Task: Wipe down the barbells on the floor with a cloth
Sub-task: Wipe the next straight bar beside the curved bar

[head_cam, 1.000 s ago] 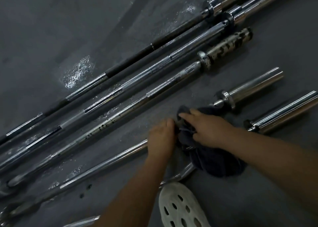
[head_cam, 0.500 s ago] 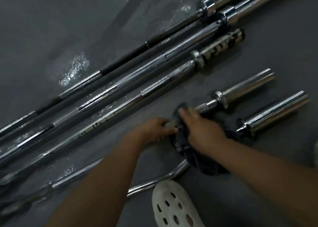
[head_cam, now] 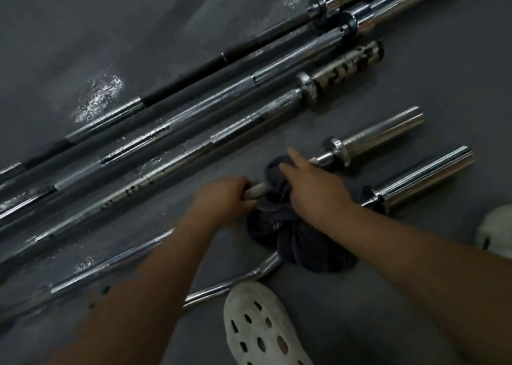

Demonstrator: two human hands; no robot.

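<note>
my bare left forearm (head_cam: 155,281) and right forearm (head_cam: 415,248) reach forward. my left hand (head_cam: 221,198) curls tight round the thin chrome barbell shaft (head_cam: 256,193). my right hand (head_cam: 313,190), just beside it, clasps the dark bunched cloth (head_cam: 291,240), forefinger stretched forward.

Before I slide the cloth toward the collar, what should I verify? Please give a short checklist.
1. The left-hand grip holds the bar shaft: ok.
2. The right-hand grip is on the cloth over the shaft: ok.
3. The cloth is wrapped fully round the shaft: cannot tell.
4. The shaft is bare up to the collar: ok.
5. The white shoe is apart from this bar: ok.
</note>
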